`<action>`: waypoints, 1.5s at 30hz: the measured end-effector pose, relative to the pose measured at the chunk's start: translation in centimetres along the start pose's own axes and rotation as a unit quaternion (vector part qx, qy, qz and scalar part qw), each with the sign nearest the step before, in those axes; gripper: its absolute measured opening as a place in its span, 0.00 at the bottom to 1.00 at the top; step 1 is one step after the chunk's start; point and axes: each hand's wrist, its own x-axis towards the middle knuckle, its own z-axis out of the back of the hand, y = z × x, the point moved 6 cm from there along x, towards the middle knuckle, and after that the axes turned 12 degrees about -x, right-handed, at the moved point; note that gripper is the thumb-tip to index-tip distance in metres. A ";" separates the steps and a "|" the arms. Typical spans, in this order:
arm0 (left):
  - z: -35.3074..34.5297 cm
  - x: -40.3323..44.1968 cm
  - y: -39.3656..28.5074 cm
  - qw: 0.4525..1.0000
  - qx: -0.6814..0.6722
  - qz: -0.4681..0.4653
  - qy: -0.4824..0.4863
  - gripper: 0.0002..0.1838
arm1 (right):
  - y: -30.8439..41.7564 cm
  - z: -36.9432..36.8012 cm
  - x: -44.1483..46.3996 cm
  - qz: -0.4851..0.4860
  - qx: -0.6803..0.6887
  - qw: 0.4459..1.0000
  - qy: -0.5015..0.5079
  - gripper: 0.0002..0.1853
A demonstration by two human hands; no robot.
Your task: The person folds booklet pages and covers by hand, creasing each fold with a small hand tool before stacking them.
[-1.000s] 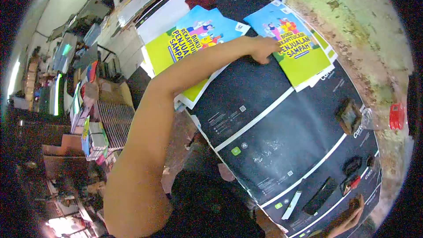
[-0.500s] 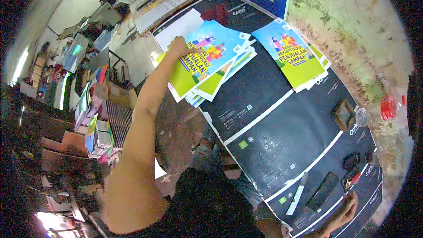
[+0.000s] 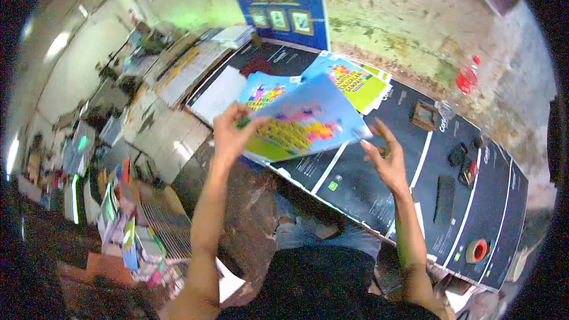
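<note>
A blurred printed cover (image 3: 305, 127) hangs tilted between a person's two bare hands above a long table (image 3: 320, 186) laid with black sheeting. The left hand (image 3: 232, 133), at nine o'clock from the cover, pinches its edge between thumb and fingers; the right hand (image 3: 388, 163), at four o'clock, has its fingers spread and grasps nothing visibly, its thumb at the cover's near corner, though contact cannot be told. Similar covers lie in a left pile (image 3: 258, 90) at ten o'clock, partly hidden, and a fanned right pile (image 3: 368, 90) at two. The handling appears to be partway along: one cover is up and not yet laid down, while others lie in both piles, too overlapped to count, so how many are finished or left cannot be judged. A brown square object (image 3: 425, 115) sits at three o'clock, a black bar (image 3: 444, 198) and a roll of tape (image 3: 470, 253) at four
</note>
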 end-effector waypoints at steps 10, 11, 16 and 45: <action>-11.8 -8.6 0.6 0.925 -0.377 0.056 0.002 0.17 | 5.0 9.3 -11.4 0.073 -0.095 0.973 -0.199 0.04; -12.9 -9.3 -0.2 0.918 -0.392 0.059 0.007 0.20 | 4.3 9.6 -11.6 0.035 -0.118 0.977 -0.175 0.04; -14.0 -11.2 -4.0 0.916 -0.392 0.074 0.030 0.29 | -0.2 10.2 -12.1 -0.004 -0.160 0.980 -0.115 0.04; -9.0 -5.5 -11.0 0.929 -0.119 -0.258 0.239 0.18 | 0.5 8.9 -9.3 0.080 -0.032 0.972 -0.217 0.47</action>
